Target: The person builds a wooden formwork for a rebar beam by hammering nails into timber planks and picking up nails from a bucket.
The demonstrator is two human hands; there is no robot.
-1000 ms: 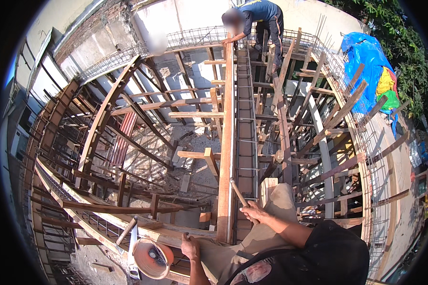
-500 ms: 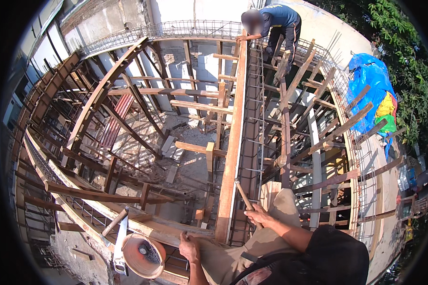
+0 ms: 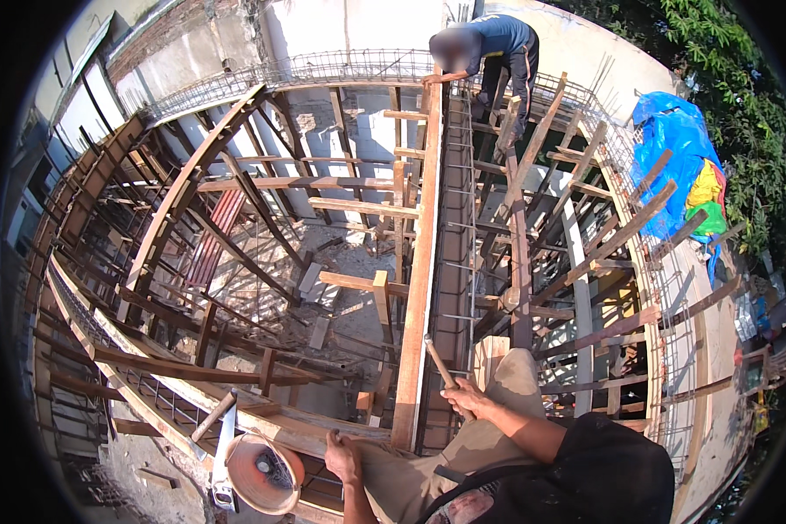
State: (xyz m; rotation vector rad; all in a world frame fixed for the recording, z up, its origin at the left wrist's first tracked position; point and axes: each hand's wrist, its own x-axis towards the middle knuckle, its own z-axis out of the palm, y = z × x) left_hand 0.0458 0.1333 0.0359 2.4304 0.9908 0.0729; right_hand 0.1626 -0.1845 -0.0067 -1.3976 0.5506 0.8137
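In my right hand [image 3: 467,398] is a round wooden handle [image 3: 439,361], held slanting above my knee with its upper end pointing away from me. Whatever is fixed to its lower end is hidden. My left hand [image 3: 342,458] is closed, fingers curled, beside my other leg near the timber edge; what it holds, if anything, cannot be made out. To its left stands an orange bucket [image 3: 238,472] with small dark pieces, like nails, inside. Against the bucket lies a handsaw [image 3: 224,454] with a pale grip. A thick wooden handle [image 3: 213,416] crosses near the saw's blade.
A long plank [image 3: 417,288] runs away from me beside a rebar-filled beam form [image 3: 452,262]. At its far end a co-worker [image 3: 502,48] bends over. Timber props [image 3: 364,208] cross the deep opening at left. A blue tarp [image 3: 664,166] lies at right.
The wooden handle and my right hand have shifted slightly left. The view has tilted a little. The co-worker remains bent over the plank's far end.
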